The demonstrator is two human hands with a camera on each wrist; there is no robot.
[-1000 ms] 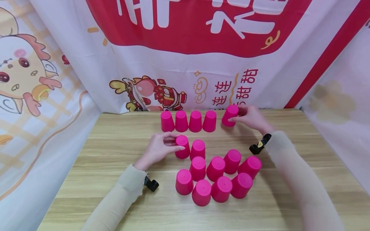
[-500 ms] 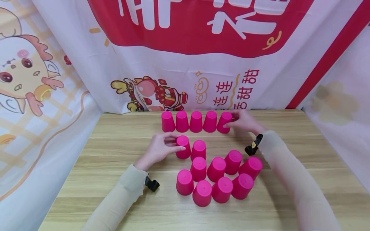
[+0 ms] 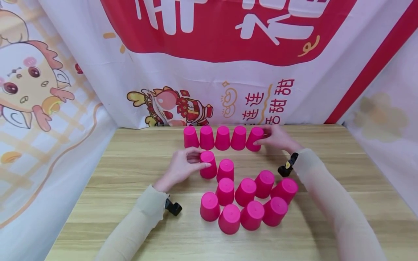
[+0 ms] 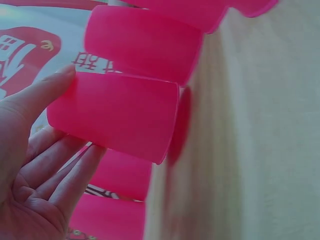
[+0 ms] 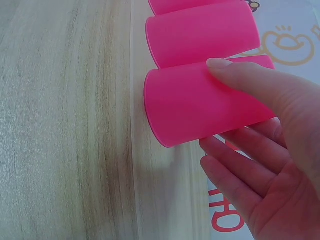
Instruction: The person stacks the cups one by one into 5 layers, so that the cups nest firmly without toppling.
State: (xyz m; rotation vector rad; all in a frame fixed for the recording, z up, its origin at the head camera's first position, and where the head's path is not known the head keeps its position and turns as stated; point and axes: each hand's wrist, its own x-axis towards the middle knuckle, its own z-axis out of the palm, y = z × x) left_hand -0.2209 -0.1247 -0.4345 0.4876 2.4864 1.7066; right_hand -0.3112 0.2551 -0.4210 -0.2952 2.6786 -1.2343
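My left hand (image 3: pixel 182 167) grips an upside-down pink plastic cup (image 3: pixel 209 166) between thumb and fingers. In the left wrist view this cup (image 4: pixel 117 112) seems slightly off the table, with a shadow beside its rim. Another upturned pink cup (image 3: pixel 225 170) stands just right of it. At the back, my right hand (image 3: pixel 278 138) holds the rightmost cup (image 3: pixel 253 140) of a straight row, thumb on the near side. The right wrist view shows that cup (image 5: pixel 200 105) next to its neighbour (image 5: pixel 205 35); its fingers are partly hidden behind it.
Several more upturned pink cups (image 3: pixel 229 219) stand clustered at the front centre of the wooden table (image 3: pixel 107 195). The back row (image 3: pixel 222 138) sits near a printed cloth backdrop (image 3: pixel 209 87). Black wrist cameras (image 3: pixel 173 207) hang near both cuffs.
The right hand has brought its cup leftward and down against the end of the back row, where it now stays. The left hand's cup has risen slightly in the last half second.
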